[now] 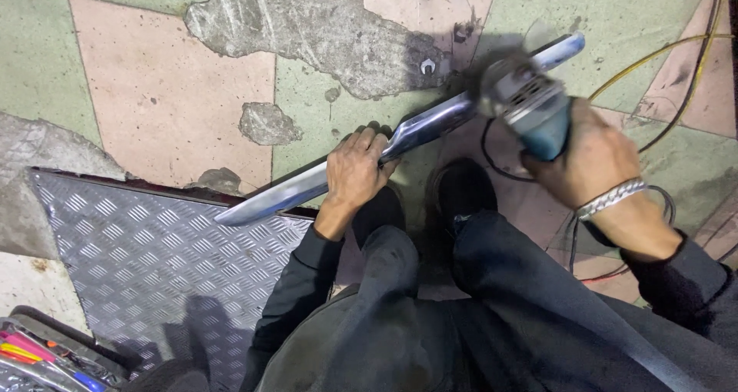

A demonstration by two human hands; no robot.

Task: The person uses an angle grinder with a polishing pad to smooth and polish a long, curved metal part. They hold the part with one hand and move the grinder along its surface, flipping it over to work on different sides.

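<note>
Gripping long shiny metal strip [400, 134] mid-length with left hand [355, 169], strip slanting near-left to far-right above tiled floor [154, 84]. Right hand [596, 157] wrapped around angle grinder [530, 104], pressed on strip's far-right end.

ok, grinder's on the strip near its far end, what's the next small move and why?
Probably draw the angle grinder slowly along the chrome trim strip toward the left hand. The right hand has the blurred disc on the strip's far part only, and the left hand clamps the strip at its middle, steadying it.
</note>
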